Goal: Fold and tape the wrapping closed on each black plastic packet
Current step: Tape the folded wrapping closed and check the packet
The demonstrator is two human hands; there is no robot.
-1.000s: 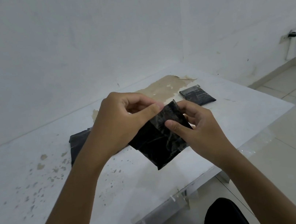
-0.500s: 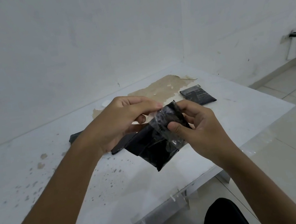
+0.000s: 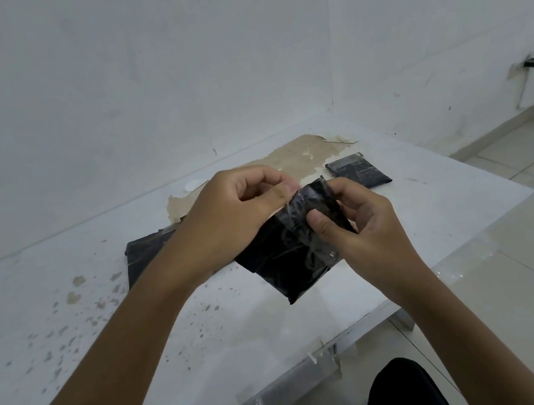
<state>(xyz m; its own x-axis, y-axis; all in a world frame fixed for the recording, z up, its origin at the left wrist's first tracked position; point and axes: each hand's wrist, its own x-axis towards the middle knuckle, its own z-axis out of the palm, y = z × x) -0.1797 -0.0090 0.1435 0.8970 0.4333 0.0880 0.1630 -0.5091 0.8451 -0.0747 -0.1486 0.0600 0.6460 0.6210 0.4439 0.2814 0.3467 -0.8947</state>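
Right hand (image 3: 363,233) pinches the black packet (image 3: 295,253) above the table (image 3: 208,332), thumb pressing clear tape (image 3: 300,228) flat, apparently to seal the fold. Left hand (image 3: 226,218) pinches the tape's upper end taut. Finished-looking packet (image 3: 358,173) beyond.

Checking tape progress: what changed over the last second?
Clear tape now lies across the held packet; the right hand thumb presses it, and the left hand pinches its upper end. Unchanged: both hands grip the packet, and the far packet stays on the table.
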